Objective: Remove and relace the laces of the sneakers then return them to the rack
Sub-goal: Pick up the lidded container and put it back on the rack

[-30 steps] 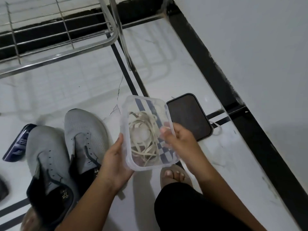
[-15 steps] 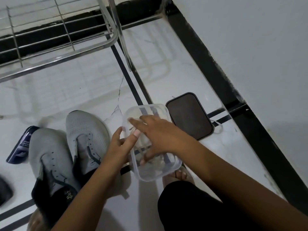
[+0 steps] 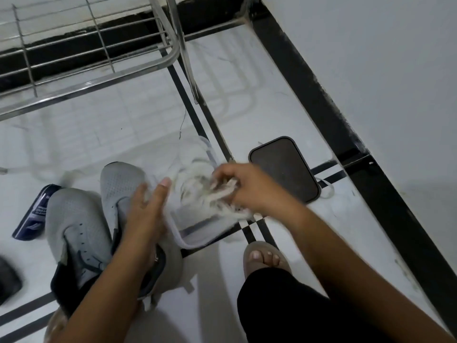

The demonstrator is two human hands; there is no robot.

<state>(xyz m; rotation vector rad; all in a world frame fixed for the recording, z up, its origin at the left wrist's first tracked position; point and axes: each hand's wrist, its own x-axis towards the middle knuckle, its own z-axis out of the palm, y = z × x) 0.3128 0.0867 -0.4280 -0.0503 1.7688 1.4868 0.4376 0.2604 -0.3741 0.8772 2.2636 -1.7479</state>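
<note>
Hands — left (image 3: 148,206) flat, right (image 3: 243,185) curled.

The container (image 3: 197,214) sits on the floor (image 3: 284,115) and serves as the landmark. In it lie the laces (image 3: 215,194), with the right hand (image 3: 243,188) over them. Touching its left side is the left hand (image 3: 148,209). Left of it stand the two sneakers (image 3: 79,229) side by side. Just right of it lies a flat lid (image 3: 284,169). Behind it stands the rack (image 3: 86,53). Before it, near, is a foot (image 3: 262,258).
</note>
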